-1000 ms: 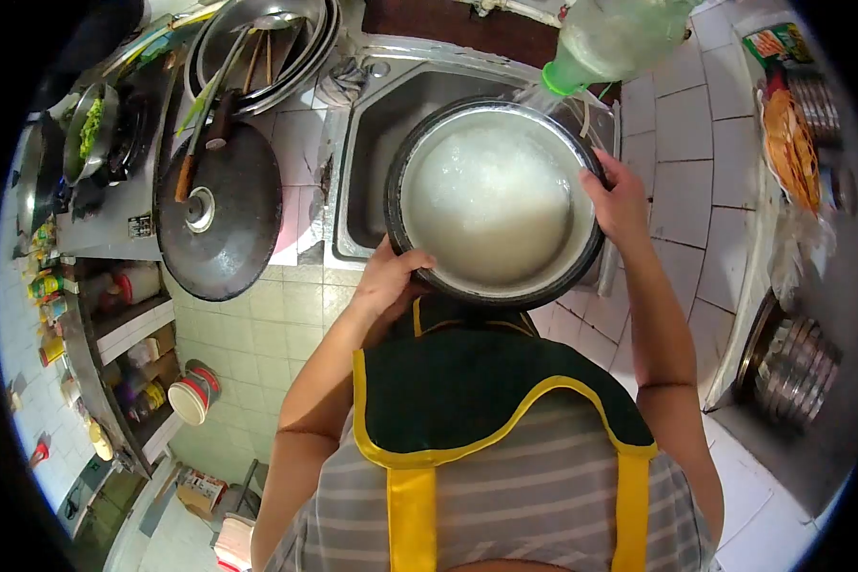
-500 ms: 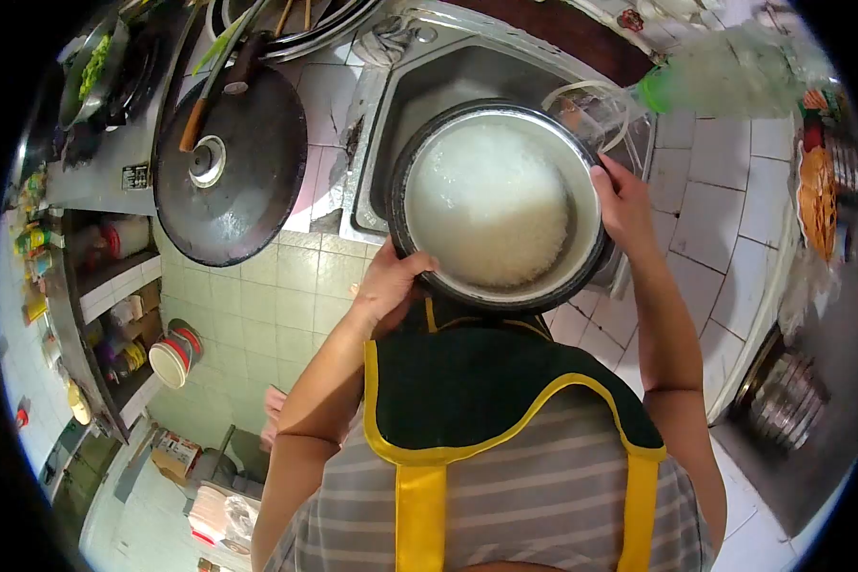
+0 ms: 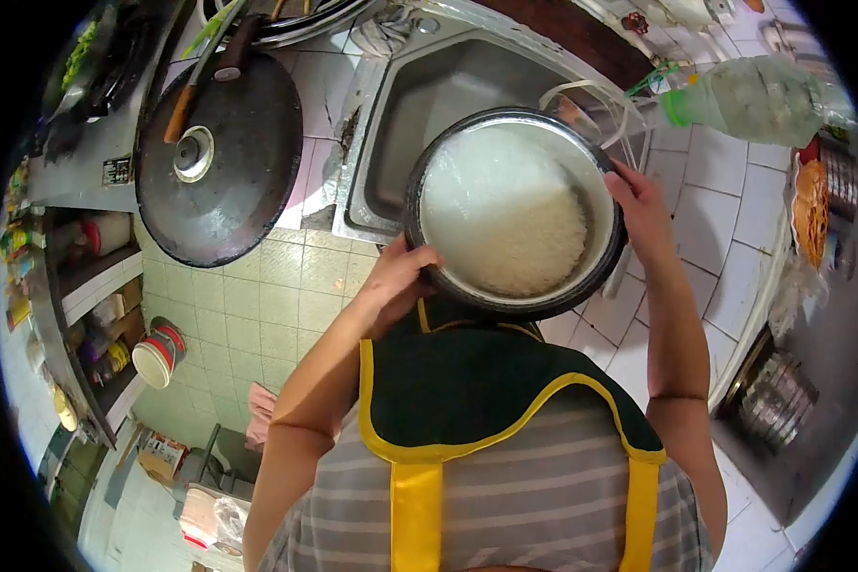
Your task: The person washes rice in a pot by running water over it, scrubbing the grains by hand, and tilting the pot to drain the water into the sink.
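Note:
Both hands hold a round metal pot with a dark outer wall, over the near edge of the steel sink. Cloudy water covers part of the pot's inside, and pale rice grains lie heaped toward the lower right. My left hand grips the lower left rim, thumb on top, its other fingers partly hidden beneath. On the right rim, my right hand is closed, with its thumb over the edge and the fingers out of sight behind the wall.
A large black lid lies left of the sink with a wooden-handled tool across it. A plastic bottle with a green cap is at the upper right. A white bucket stands on the floor by the shelves.
The pot and both hands have shifted slightly right, away from the sink's left side. The view has also turned a little. Both hands keep their hold on the rim.

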Tool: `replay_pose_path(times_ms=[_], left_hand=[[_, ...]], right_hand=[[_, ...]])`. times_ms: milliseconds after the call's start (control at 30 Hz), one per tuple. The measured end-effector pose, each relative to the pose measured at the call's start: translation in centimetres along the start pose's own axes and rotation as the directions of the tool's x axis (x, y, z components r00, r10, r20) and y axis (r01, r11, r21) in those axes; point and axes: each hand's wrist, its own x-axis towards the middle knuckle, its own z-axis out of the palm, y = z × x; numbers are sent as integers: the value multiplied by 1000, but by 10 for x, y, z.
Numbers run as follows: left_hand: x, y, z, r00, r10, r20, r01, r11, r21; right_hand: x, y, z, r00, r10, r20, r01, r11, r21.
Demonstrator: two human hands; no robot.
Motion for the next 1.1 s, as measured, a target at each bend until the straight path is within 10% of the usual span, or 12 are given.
replay_pose_path(times_ms=[1100], left_hand=[[20, -2, 12, 997, -47, 56, 45, 998, 42]], right_hand=[[2, -11, -29, 999, 45, 4, -44, 999, -18]])
